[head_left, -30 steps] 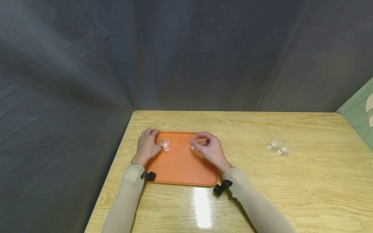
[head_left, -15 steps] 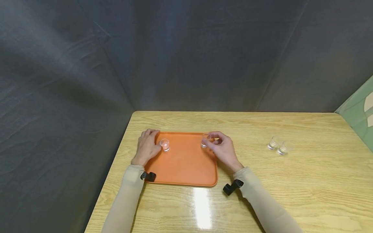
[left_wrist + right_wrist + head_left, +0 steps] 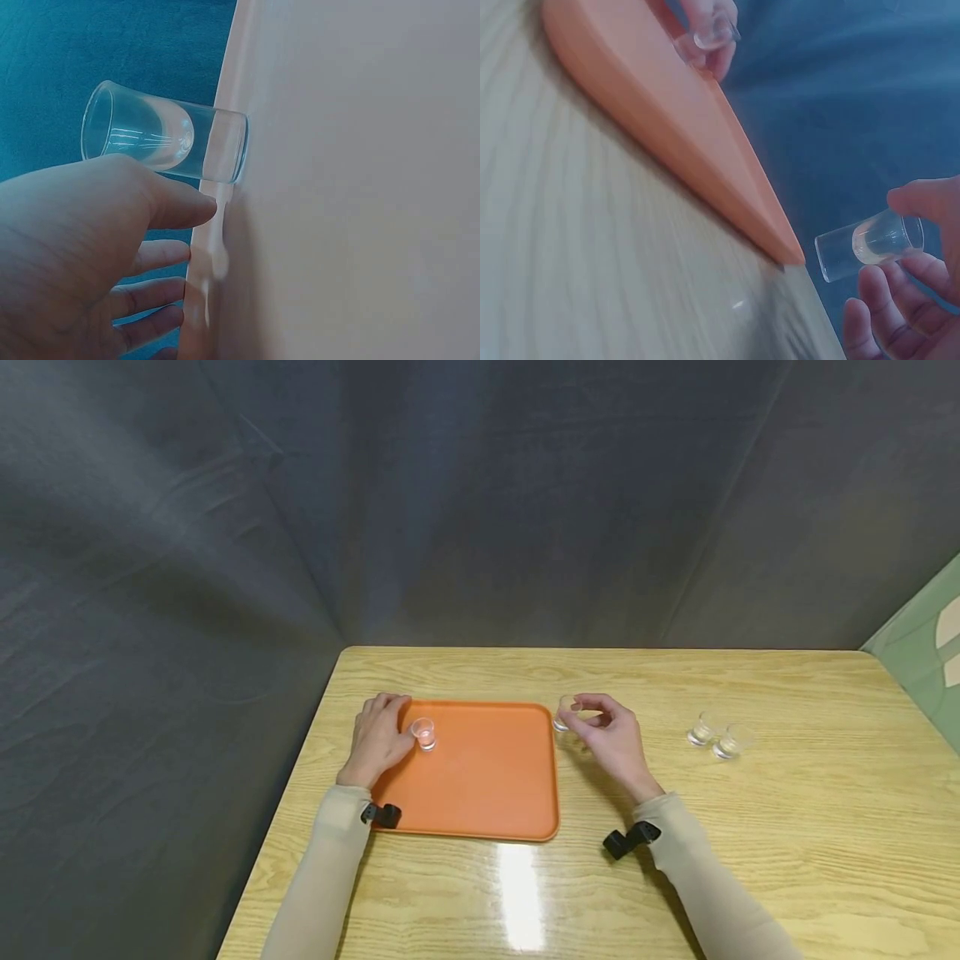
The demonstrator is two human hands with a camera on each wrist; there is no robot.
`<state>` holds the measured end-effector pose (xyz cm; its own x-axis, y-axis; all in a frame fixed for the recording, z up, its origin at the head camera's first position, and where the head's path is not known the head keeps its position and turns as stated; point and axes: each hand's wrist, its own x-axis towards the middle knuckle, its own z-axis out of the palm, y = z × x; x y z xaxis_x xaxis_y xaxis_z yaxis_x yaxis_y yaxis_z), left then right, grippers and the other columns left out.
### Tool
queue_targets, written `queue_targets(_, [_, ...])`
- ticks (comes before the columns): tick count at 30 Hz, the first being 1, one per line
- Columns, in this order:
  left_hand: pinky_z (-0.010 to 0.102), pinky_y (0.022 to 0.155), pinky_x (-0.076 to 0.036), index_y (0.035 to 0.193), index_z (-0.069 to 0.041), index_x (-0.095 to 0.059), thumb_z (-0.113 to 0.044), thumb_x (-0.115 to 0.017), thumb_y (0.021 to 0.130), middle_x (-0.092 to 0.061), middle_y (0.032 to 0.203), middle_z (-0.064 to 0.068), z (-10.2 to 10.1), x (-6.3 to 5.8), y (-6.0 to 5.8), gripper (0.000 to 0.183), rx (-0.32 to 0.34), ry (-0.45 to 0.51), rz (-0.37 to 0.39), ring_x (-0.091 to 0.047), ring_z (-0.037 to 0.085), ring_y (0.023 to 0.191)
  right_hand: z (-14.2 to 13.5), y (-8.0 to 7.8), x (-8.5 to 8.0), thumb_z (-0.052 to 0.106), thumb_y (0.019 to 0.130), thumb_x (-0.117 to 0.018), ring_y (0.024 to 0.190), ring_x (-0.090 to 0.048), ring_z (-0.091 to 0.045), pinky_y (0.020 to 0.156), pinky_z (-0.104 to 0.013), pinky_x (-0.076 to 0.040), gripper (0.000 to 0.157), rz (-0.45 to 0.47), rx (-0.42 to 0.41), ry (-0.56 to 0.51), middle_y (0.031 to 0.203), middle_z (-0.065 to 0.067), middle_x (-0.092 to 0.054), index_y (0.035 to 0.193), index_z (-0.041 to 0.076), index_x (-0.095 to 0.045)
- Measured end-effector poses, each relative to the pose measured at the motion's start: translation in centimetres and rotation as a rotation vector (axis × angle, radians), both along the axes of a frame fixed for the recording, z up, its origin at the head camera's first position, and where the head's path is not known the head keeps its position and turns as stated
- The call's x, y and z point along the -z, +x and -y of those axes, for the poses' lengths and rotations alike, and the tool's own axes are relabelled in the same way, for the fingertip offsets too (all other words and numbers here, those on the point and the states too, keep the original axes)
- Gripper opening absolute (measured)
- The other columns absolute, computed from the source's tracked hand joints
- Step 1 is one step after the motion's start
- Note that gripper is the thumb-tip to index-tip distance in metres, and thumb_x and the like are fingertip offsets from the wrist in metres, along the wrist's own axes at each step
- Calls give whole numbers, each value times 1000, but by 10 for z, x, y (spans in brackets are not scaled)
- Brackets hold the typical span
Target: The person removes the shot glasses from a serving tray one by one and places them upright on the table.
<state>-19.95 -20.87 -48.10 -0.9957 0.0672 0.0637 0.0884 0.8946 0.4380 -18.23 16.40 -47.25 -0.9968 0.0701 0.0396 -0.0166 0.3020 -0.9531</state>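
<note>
A clear shot glass (image 3: pixel 426 737) stands upright near the left end of an orange tray (image 3: pixel 480 785). My left hand (image 3: pixel 377 739) lies at the tray's left edge, its thumb beside that glass. In the left wrist view the fingers (image 3: pixel 154 296) are loosely extended along the tray's rim, and whether the thumb touches the glass (image 3: pixel 169 135) I cannot tell. Just past the tray's right rim, my right hand (image 3: pixel 611 739) pinches a second shot glass (image 3: pixel 840 251) near its mouth between thumb and fingers, holding it raised above the table.
Two more clear shot glasses, one on the left (image 3: pixel 702 729) and one on the right (image 3: pixel 728 742), stand close together on the wooden table (image 3: pixel 787 843) at the right. A dark curtain (image 3: pixel 525 527) hangs behind the table and along its left side.
My right hand has carried its shot glass rightward, from over the tray to beyond the right rim. The left hand and the glass beside it have stayed in place.
</note>
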Motion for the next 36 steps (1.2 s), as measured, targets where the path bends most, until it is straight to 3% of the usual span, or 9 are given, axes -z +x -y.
queue_targets(6, [61,116,-38,149,-5,-60,-24,-66,98,-56,149,21,0,0,0,54,5,10,-11,-46,44,142,-16,0,0,33,93,-84,75,-63,-1,62,-22,-57,47,1,54,29,108,5,-71,130,6,-71])
queue_targets(12, [61,116,-38,149,-6,-61,-25,-66,99,-56,148,21,0,-1,1,54,5,11,-13,-46,44,141,-30,0,4,31,93,-83,76,-63,1,60,-17,-53,45,-37,100,79,114,-8,-71,129,7,-72])
queue_targets(19, [60,115,-39,148,-6,-61,-25,-66,99,-56,148,21,0,-1,1,53,4,10,-16,-46,44,141,-48,-2,4,30,96,-80,73,-68,3,58,-16,-53,48,-47,138,87,123,-9,-71,136,5,-69])
queue_targets(28, [61,116,-38,148,-6,-61,-24,-66,98,-56,148,21,0,0,1,53,3,9,-18,-46,44,141,-65,-3,2,34,97,-78,64,-68,8,56,-14,-53,52,-28,238,116,135,-19,-67,137,1,-67])
queue_targets(36, [61,116,-38,149,-6,-60,-24,-65,99,-56,149,21,0,0,0,54,3,7,-9,-46,44,142,-77,-3,-2,42,97,-76,55,-67,9,52,-13,-48,56,-43,297,235,136,-21,-71,135,1,-68])
